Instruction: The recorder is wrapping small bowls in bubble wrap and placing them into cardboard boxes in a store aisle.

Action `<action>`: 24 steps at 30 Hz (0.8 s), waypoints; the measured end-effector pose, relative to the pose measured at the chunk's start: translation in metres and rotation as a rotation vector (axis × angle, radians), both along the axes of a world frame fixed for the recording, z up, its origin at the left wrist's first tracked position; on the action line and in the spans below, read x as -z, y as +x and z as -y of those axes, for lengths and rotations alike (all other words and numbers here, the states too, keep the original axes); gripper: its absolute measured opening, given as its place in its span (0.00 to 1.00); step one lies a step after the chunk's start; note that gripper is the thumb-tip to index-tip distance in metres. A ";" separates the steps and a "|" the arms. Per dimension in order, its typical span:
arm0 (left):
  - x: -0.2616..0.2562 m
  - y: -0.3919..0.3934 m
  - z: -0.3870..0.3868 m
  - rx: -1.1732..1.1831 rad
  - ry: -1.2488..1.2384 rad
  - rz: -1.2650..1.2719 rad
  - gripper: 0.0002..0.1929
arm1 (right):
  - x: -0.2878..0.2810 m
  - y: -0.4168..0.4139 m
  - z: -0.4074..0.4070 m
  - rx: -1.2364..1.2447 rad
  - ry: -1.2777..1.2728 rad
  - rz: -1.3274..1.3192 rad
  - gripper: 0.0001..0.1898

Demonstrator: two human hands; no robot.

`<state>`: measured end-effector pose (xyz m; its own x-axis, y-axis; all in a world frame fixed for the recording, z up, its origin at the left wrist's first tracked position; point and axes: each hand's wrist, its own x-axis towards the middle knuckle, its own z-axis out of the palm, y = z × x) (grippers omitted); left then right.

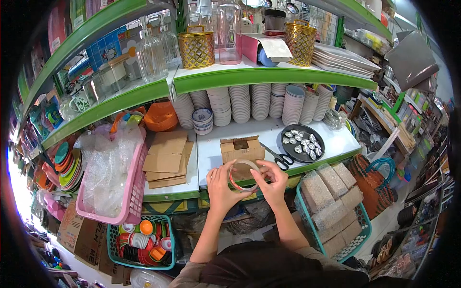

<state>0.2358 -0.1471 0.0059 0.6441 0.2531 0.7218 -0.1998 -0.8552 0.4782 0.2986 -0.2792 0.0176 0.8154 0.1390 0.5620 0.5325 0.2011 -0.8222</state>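
Note:
Between my two hands is a roll of clear adhesive tape [236,184], held up on edge in front of the shelf. My left hand [222,187] grips its left side. My right hand [271,180] has its thumb and fingers at the roll's right rim. Just behind the roll stands a small open cardboard box [242,150] on the white shelf. Black-handled scissors [282,160] lie to the box's right, beside a round black tray [303,144] that holds several shiny silver pieces. Flattened cardboard boxes [165,154] are stacked to the left.
A pink basket [135,183] of bubble wrap stands at left, above a teal basket [140,266] of small plastic wares. At right, another teal basket [365,230] holds bubble-wrapped boxes. Stacked white cups [240,104] line the shelf's back, under a green shelf edge [270,76].

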 end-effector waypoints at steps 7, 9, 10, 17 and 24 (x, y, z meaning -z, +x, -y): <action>0.003 0.000 -0.002 -0.030 -0.067 -0.015 0.50 | 0.003 0.007 0.008 -0.172 -0.050 0.003 0.08; 0.002 0.000 0.001 -0.018 -0.099 -0.026 0.50 | 0.001 0.006 0.011 -0.216 -0.028 -0.059 0.08; 0.001 0.000 0.002 -0.006 -0.132 -0.036 0.50 | -0.001 0.007 0.013 -0.260 -0.007 -0.121 0.07; 0.000 -0.003 -0.006 0.118 -0.115 -0.076 0.49 | 0.002 0.022 0.030 -0.426 -0.068 -0.267 0.06; 0.000 -0.004 -0.003 0.220 -0.132 -0.180 0.51 | -0.002 0.028 0.034 -0.440 -0.179 -0.103 0.02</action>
